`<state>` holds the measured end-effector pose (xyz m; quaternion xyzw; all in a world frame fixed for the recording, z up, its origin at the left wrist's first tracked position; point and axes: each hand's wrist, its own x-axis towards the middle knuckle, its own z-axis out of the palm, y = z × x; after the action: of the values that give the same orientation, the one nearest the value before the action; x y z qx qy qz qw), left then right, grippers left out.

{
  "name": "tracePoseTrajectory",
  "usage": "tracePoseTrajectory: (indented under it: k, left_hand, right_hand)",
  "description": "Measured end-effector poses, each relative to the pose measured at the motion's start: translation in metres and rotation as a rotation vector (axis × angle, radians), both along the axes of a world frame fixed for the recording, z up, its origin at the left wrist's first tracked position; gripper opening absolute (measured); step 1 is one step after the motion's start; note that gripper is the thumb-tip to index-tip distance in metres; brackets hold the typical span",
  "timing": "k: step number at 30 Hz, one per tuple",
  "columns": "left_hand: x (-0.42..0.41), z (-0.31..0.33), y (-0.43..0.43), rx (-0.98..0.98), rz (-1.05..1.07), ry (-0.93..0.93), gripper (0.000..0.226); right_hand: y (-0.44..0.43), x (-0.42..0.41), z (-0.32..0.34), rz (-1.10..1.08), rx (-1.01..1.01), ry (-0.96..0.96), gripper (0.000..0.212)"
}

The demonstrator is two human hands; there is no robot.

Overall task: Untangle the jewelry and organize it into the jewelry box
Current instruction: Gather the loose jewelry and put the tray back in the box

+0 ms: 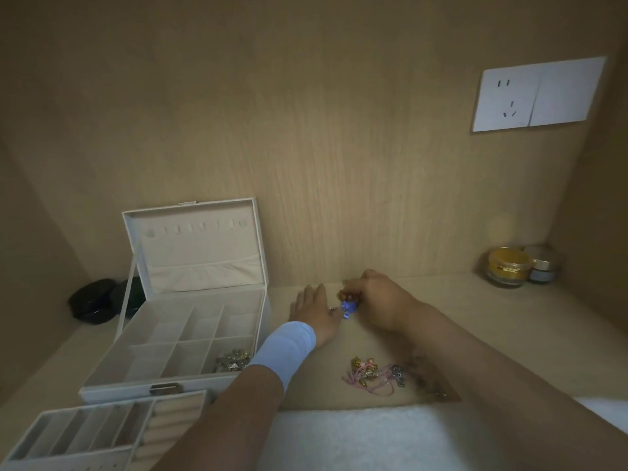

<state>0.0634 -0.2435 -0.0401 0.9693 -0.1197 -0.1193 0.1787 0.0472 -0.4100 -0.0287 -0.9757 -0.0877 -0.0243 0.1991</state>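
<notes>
Pinching a blue-charmed strand (pixel 348 307) in the right hand (pixel 377 300), fingers curled, left hand (pixel 314 312) flat and straight-fingered alongside, a person could snap it by tugging; the tangle (pixel 373 372) lies at six o'clock, the jewelry box (pixel 112 390) at nine.

Dim warm indoor light, soft overall blur, wide-angle bending at the edges, faint shadows under the forearms, no glare

Light-wood shelf (pixel 492 317), holds: open white jewelry box (pixel 119 390), L; black case (pixel 90 302) behind it, back-L; 2 jars (pixel 508 266), back-R corner; tangled jewelry (pixel 373 372), front ctr; white cloth (pixel 373 436), front edge.
</notes>
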Motion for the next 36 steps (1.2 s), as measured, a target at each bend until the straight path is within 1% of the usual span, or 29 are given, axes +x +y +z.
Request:
tracePoseTrajectory:
  k: [2, 4, 5, 7, 8, 10, 12, 16, 17, 21, 23, 25, 27, 29, 31, 32, 34, 36]
  left_hand:
    - [0.000, 0.004, 0.000, -0.068, -0.023, -0.025, 0.067]
    - [0.000, 0.012, 0.007, -0.124, -0.023, -0.089, 0.065]
    - [0.000, 0.017, 0.012, -0.107, -0.029, -0.135, 0.064]
    - [-0.004, 0.026, 0.023, 0.035, -0.056, -0.199, 0.059]
    - [-0.008, 0.031, 0.028, 0.118, -0.063, -0.186, 0.056]
    - [-0.011, 0.032, 0.034, 0.198, -0.054, -0.087, 0.058]
    - [-0.010, 0.028, 0.038, 0.154, -0.055, -0.042, 0.056]
    - [-0.003, 0.024, 0.031, 0.026, -0.051, -0.106, 0.033]
    - [-0.002, 0.024, 0.029, 0.011, -0.049, -0.110, 0.032]
    - [-0.005, 0.032, 0.033, -0.053, -0.053, -0.124, 0.042]
    - [-0.013, 0.038, 0.046, -0.113, -0.069, -0.180, 0.039]
    - [-0.024, 0.044, 0.064, -0.132, -0.120, -0.321, 0.034]
    - [-0.035, 0.049, 0.085, -0.084, -0.121, -0.463, 0.033]
    - [-0.045, 0.052, 0.110, 0.054, -0.041, -0.507, 0.039]
    - [-0.053, 0.051, 0.137, 0.226, 0.073, -0.426, 0.049]
    - [-0.056, 0.048, 0.150, 0.291, 0.120, -0.345, 0.054]
    - [-0.059, 0.044, 0.173, 0.357, 0.183, -0.178, 0.062]
    - [-0.063, 0.043, 0.188, 0.335, 0.199, -0.073, 0.063]
  right_hand:
    - [-0.002, 0.000, 0.000, -0.035, -0.003, -0.054, 0.044]
    - [0.002, -0.005, 0.005, -0.047, -0.008, -0.103, 0.035]
    - [0.006, -0.007, 0.007, -0.038, 0.006, -0.105, 0.027]
    - [0.017, -0.012, 0.011, -0.002, 0.038, -0.057, 0.016]
    - [0.024, -0.013, 0.011, 0.021, 0.043, -0.032, 0.014]
    - [0.033, -0.013, 0.007, 0.050, 0.025, 0.012, 0.019]
    - [0.038, -0.011, 0.002, 0.052, 0.007, 0.039, 0.024]
    - [0.037, -0.001, -0.001, 0.027, 0.001, 0.035, 0.024]
    - [0.036, 0.000, 0.000, 0.024, -0.009, 0.046, 0.025]
    - [0.040, -0.002, 0.008, 0.009, -0.039, 0.046, 0.031]
    - [0.049, -0.007, 0.017, -0.013, -0.040, 0.001, 0.035]
    - [0.065, -0.016, 0.027, -0.001, -0.021, -0.029, 0.039]
    - [0.085, -0.027, 0.035, 0.039, 0.020, -0.039, 0.044]
    - [0.107, -0.040, 0.040, 0.082, 0.059, 0.014, 0.057]
    - [0.126, -0.051, 0.043, 0.132, 0.079, 0.113, 0.072]
    - [0.134, -0.055, 0.043, 0.152, 0.080, 0.168, 0.075]
    - [0.147, -0.061, 0.042, 0.178, 0.093, 0.250, 0.071]
    - [0.157, -0.064, 0.039, 0.171, 0.106, 0.251, 0.067]
